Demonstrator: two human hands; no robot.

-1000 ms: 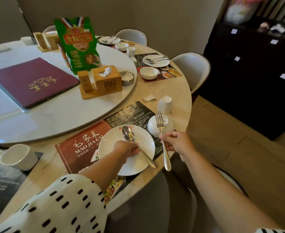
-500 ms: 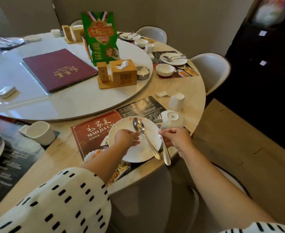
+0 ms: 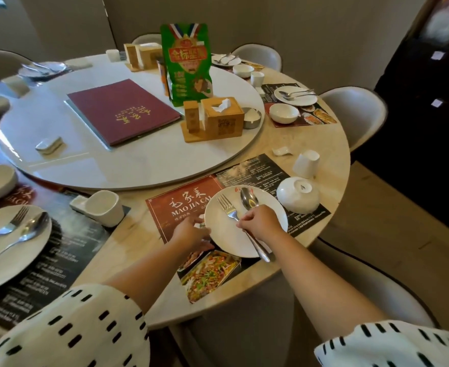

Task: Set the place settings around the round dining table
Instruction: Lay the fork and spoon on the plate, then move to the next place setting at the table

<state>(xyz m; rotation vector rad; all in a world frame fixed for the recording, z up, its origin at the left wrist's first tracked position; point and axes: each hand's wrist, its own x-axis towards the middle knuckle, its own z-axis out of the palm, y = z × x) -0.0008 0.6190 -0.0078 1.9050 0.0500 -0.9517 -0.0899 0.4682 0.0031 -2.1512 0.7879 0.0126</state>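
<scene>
A white plate (image 3: 227, 238) lies on the red and black placemat (image 3: 181, 205) at the table's near edge. On it a fork (image 3: 226, 207) and a spoon (image 3: 249, 198) lie side by side, fork on the left. My right hand (image 3: 260, 225) is over their handles and pinches the fork just below its tines. One handle end sticks out past the plate's near rim. My left hand (image 3: 191, 234) grips the plate's left rim. An upturned white bowl (image 3: 297, 194), an upturned cup (image 3: 306, 164) and a small spoon rest (image 3: 282, 151) lie to the right.
The white turntable (image 3: 144, 165) carries a maroon menu (image 3: 120, 109), a green bag (image 3: 187, 64) and a wooden tissue box (image 3: 222, 116). A setting with plate, fork and spoon (image 3: 9, 237) lies at the left, beside a cup (image 3: 104, 207). White chairs (image 3: 355, 109) ring the table.
My right hand brought the fork from beside the bowl onto the plate, left of the spoon. My left hand let go of the spoon and moved to the plate's left rim.
</scene>
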